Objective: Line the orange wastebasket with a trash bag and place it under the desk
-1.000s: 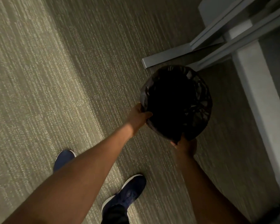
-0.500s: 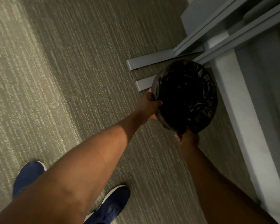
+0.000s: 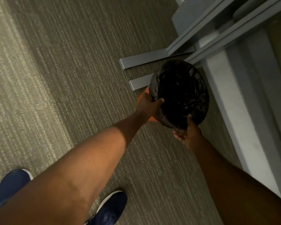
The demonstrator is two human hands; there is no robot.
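The orange wastebasket [image 3: 145, 93] is seen from above, and only a sliver of its orange wall shows on the left. A black trash bag [image 3: 180, 95] lines it and folds over the rim. My left hand [image 3: 148, 103] grips the left rim, thumb over the bag. My right hand [image 3: 185, 132] holds the near rim, thumb on the bag and fingers underneath. The basket is close to the grey desk's edge [image 3: 230, 98] and its metal feet [image 3: 146, 60].
Grey-green striped carpet [image 3: 63, 78] covers the floor. A second grey desk foot [image 3: 139, 83] sticks out just left of the basket. My two blue shoes [image 3: 110, 208] stand at the bottom left. Grey desk frame rails [image 3: 217, 26] cross the top right.
Both hands have carried the basket toward the desk edge and its feet. My feet have stepped forward and the view has shifted with them.
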